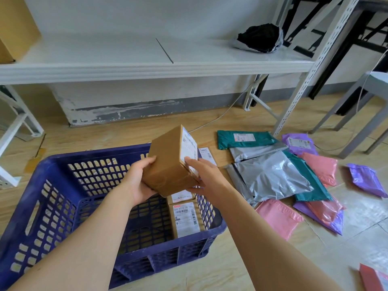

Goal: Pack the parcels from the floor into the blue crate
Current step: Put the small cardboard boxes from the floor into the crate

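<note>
Above the blue crate (63, 208), a person holds a brown cardboard box (170, 164) between both hands: left hand (139, 181) gripping its lower left side, right hand (204, 177) curled against the white shipping label. Two labelled boxes (185, 217) sit inside the crate; plastic mailers (273, 175) lie on the floor beside it.

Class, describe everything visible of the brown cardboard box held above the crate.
The cardboard box is plain brown, oblong, with a white printed label on its right face. It is tilted in the air above the right side of the blue crate. The left hand grips its lower left edge; the right hand pinches the labelled face and underside. Nothing else touches it.
</note>
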